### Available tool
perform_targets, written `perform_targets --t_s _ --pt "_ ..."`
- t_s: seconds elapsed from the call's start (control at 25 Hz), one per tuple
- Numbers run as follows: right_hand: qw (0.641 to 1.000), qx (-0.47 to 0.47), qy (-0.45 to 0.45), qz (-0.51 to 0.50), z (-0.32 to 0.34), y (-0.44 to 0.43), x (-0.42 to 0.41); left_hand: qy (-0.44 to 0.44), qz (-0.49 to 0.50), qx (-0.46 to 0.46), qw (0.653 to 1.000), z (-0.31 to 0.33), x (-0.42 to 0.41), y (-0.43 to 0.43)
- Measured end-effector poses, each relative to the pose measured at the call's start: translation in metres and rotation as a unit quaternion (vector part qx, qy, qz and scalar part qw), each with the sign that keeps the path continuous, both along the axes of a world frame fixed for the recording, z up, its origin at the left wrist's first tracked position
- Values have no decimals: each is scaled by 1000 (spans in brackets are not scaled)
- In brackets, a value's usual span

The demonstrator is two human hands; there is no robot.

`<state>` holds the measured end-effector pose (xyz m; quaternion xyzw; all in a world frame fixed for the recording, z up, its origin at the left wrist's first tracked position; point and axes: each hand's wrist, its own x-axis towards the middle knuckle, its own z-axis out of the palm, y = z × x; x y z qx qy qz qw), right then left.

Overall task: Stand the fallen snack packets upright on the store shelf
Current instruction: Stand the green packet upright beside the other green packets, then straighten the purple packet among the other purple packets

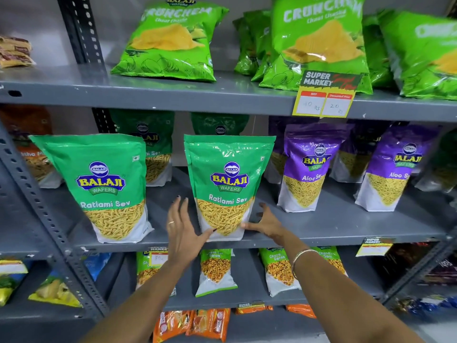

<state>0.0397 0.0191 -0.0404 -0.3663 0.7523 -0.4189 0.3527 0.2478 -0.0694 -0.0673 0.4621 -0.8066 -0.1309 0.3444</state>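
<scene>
A green Ratlami Sev packet (228,174) stands upright at the front of the grey middle shelf (333,226). My left hand (181,226) is at its lower left, fingers spread, thumb touching the packet's bottom corner. My right hand (265,222) is at its lower right, thumb on the front and fingers reaching behind the base. A second Ratlami Sev packet (99,184) stands to the left, leaning a little. Two more green packets stand behind in shadow.
Purple Aloo Sev packets (309,167) stand to the right on the same shelf. Green Crunchem chip bags (173,40) lean on the shelf above, by a yellow price tag (324,97). Chana Garam packets (216,271) fill the shelf below. A perforated grey upright (37,191) slants at left.
</scene>
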Motion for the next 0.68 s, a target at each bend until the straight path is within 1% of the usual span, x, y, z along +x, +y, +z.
perform_targets --t_s 0.04,0.08,0.12,0.2,0.28,0.32,0.36,0.4,0.44,0.48,0.52,0.56,0.6,0.68 --pt "999 4 24 -25 2 6 -12 13 -2 -86 996 -1 -2 9" --pt "997 11 54 -52 3 12 -26 31 -26 -141 989 -2 -7 19" --pt "993 22 80 -87 5 20 -41 42 -62 -174 982 -4 -17 30" --pt "979 28 112 -165 8 35 -76 32 -134 -212 968 -5 -48 49" --pt "969 14 115 -219 7 49 -120 8 -192 -217 957 -4 -97 66" --pt "968 12 121 -218 4 53 -141 4 -207 -192 959 -3 -124 72" --pt "971 19 132 -198 3 56 -162 15 -207 -139 968 -2 -153 77" --pt "975 25 144 -169 1 56 -182 46 -193 -60 978 0 -182 79" --pt "980 22 143 -139 -3 55 -204 95 -166 37 981 3 -211 81" --pt "984 13 138 -112 -9 51 -222 141 -135 139 971 4 -234 77" --pt "988 6 124 -94 -13 47 -235 178 -111 227 951 6 -253 71" --pt "991 2 109 -75 -18 42 -247 199 -101 288 931 7 -267 63" --pt "995 1 80 -57 -20 39 -251 210 -97 323 918 7 -276 55" --pt "1000 -7 13 -19 -21 33 -258 213 -74 353 908 8 -288 49"
